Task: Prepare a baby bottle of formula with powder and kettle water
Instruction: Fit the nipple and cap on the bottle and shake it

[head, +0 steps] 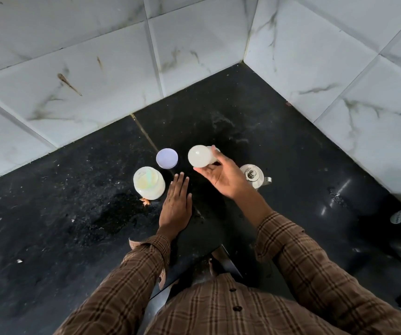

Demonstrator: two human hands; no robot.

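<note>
I have the bottle (200, 156) in my right hand (221, 178), lifted off the bench (73, 213) and tipped on its side so its round base faces up at me. My fingers (215, 153) are curled round its body with the thumb underneath. It looks milky inside, and holding it sideways like this suits shaking the mix, so I judge the powder and water are already in; the teat end is hidden behind my hand, so I cannot confirm it is capped.

My left hand (176, 204) lies flat on the bench, fingers straight and together, gripping nothing. It seems to be there simply to steady me.

Just to its left stands the open formula jar (148, 186), pale powder and what may be a scoop showing inside. Its lid (167, 158) lies apart behind it, inner face up, which keeps the rim off the dusty surface. The steel kettle (253, 176) sits just behind my right wrist, within easy reach, lid on.
</note>
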